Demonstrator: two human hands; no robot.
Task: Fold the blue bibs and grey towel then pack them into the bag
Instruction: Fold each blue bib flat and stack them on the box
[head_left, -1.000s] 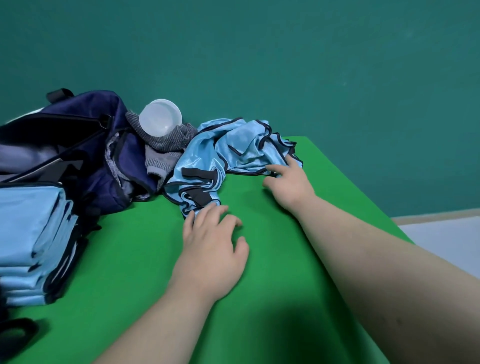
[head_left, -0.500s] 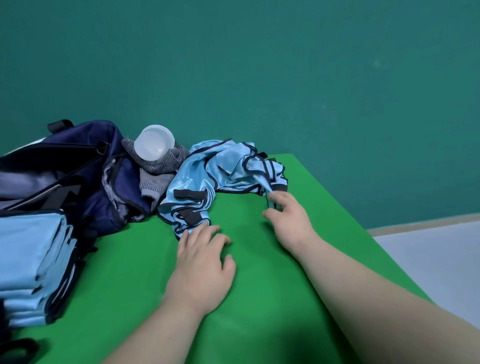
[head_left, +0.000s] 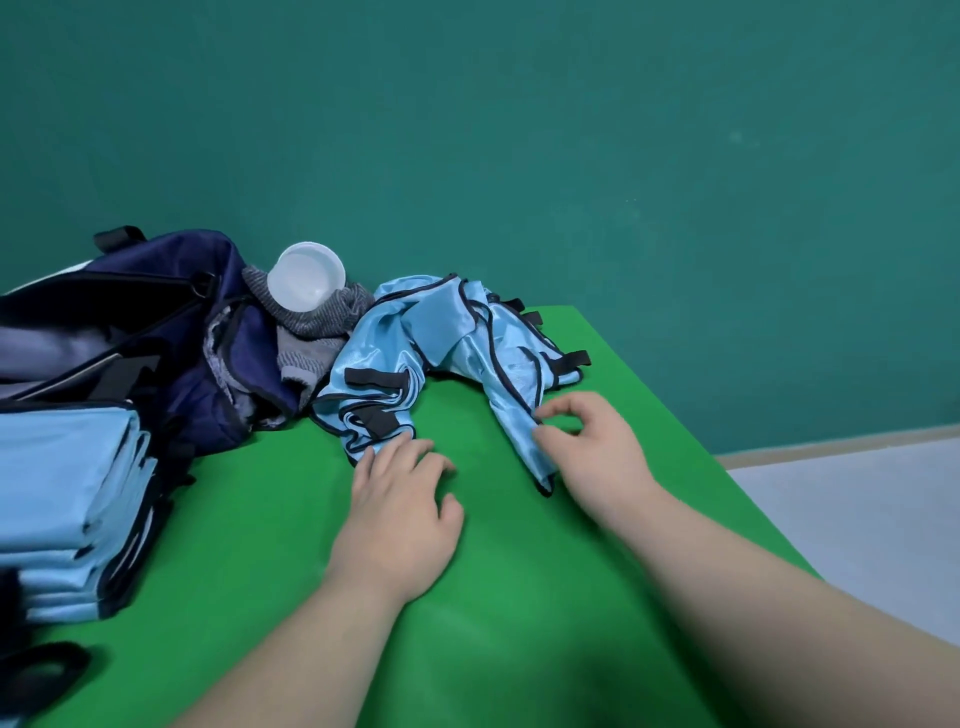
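A crumpled light-blue bib (head_left: 447, 353) with black trim lies at the back of the green table (head_left: 519, 597). My right hand (head_left: 592, 452) pinches a corner of it and holds that part stretched toward me. My left hand (head_left: 400, 514) lies flat on the table, fingertips touching the bib's near edge. A grey towel (head_left: 311, 332) is bunched between the bib and the open navy bag (head_left: 156, 332). A stack of folded blue bibs (head_left: 67, 509) sits at the left.
A white plastic bowl (head_left: 306, 280) rests tilted on the grey towel. A black strap (head_left: 41, 670) lies at the lower left corner. The table's right edge drops to a pale floor (head_left: 857, 519). A teal wall stands behind.
My right hand took hold of the bib's corner and drew it toward me, stretching a strip of cloth out of the pile. My left hand stayed flat near the bib.
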